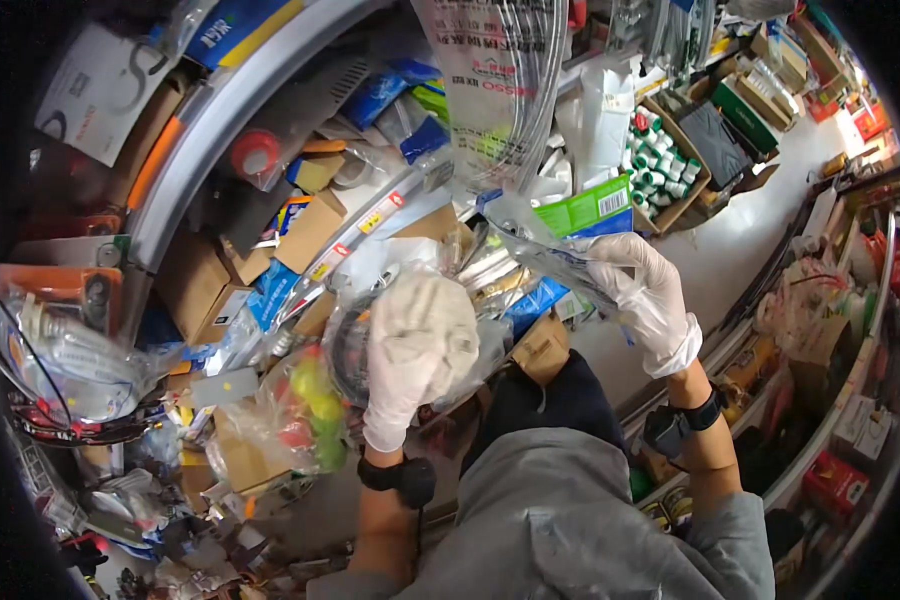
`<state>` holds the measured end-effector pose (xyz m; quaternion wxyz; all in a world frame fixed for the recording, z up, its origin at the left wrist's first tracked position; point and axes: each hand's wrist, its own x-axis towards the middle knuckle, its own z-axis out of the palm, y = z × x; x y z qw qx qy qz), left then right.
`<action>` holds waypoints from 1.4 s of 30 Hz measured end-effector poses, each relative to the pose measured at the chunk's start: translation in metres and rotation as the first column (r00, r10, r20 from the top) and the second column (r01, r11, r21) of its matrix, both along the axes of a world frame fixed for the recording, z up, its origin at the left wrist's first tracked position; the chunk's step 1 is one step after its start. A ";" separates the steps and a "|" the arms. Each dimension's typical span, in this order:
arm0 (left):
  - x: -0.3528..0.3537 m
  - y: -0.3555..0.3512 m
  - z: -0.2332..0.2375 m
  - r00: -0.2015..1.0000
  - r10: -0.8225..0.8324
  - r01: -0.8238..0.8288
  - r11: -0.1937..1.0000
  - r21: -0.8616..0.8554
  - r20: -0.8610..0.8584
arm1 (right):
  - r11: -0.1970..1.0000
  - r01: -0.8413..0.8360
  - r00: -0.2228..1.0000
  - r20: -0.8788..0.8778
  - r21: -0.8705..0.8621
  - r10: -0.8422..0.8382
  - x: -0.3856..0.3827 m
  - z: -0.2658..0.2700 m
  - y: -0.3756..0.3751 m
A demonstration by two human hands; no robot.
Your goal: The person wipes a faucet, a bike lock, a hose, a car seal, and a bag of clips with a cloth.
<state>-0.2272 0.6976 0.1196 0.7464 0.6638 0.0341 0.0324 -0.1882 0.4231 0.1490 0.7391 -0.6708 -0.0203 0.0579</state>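
Grey shirt (pixel 560 500); left hand (pixel 402 385) closed round pale bundle (pixel 435 320), right hand (pixel 645 290) closed on bag's (pixel 550 255) edge, aisle (pixel 745 240) beyond

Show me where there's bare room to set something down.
Bare floor runs between the carton of green-and-white fittings and the right-hand shelf, and shows again beside the right hand. The left-hand shelves are crowded; no clear gap shows there.

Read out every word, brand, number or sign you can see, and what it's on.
"ESSO", first letter unclear: clear plastic packaging; its Chinese characters are too distorted to quote surely.
Too small or blurred: green package with a barcode, shelf-edge tags, white box, red box.
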 end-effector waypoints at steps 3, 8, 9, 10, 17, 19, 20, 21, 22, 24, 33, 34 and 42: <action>0.003 -0.007 0.005 0.956 -0.261 0.191 0.903 0.386 0.137 | 0.996 0.020 0.991 -0.137 0.084 -0.008 -0.006 -0.004 0.001; 0.020 -0.007 0.031 0.886 -0.463 0.354 0.656 0.666 -0.015 | 0.999 -0.031 0.999 0.012 -0.022 0.032 -0.006 -0.018 0.004; 0.021 -0.005 0.027 0.880 -0.475 0.334 0.638 0.693 0.013 | 0.998 -0.043 0.997 0.065 -0.047 0.046 -0.005 -0.018 0.006; 0.020 -0.010 0.029 0.880 -0.475 0.334 0.639 0.693 0.014 | 0.980 -0.030 0.991 0.123 -0.196 0.055 -0.004 -0.022 0.005; 0.031 -0.023 0.054 0.939 -0.325 0.091 0.555 0.827 0.115 | 0.892 -0.046 0.909 0.352 -0.451 0.225 0.005 -0.010 0.016; 0.039 -0.023 0.062 0.921 -0.386 0.225 0.425 0.877 -0.050 | 0.874 -0.072 0.881 0.380 -0.480 0.281 0.008 -0.003 0.022; 0.041 -0.023 0.063 0.916 -0.396 0.254 0.453 0.855 -0.062 | 0.862 -0.096 0.853 0.406 -0.498 0.329 0.009 -0.004 0.025; 0.043 -0.018 0.053 0.918 -0.393 0.251 0.454 0.855 -0.061 | 0.848 -0.117 0.821 0.430 -0.517 0.376 0.010 -0.004 0.028; 0.046 -0.009 0.035 0.899 -0.438 0.229 0.466 0.854 -0.002 | 0.848 -0.142 0.812 0.431 -0.510 0.395 0.012 -0.004 0.031; 0.045 -0.006 0.026 0.908 -0.414 0.187 0.541 0.820 0.066 | 0.839 -0.116 0.837 0.403 -0.532 0.371 0.011 -0.011 0.032; 0.039 0.010 0.033 0.966 -0.257 0.094 0.459 0.884 0.031 | 0.799 -0.010 0.872 0.385 -0.602 0.301 0.018 0.011 0.070; 0.038 0.012 0.033 0.967 -0.253 0.092 0.458 0.884 0.031 | 0.664 0.068 0.810 0.429 -0.744 0.398 0.019 0.018 0.074; 0.028 0.035 0.028 0.979 -0.195 0.032 0.404 0.914 0.052 | 0.413 0.281 0.657 0.487 -0.866 0.576 0.030 -0.006 0.114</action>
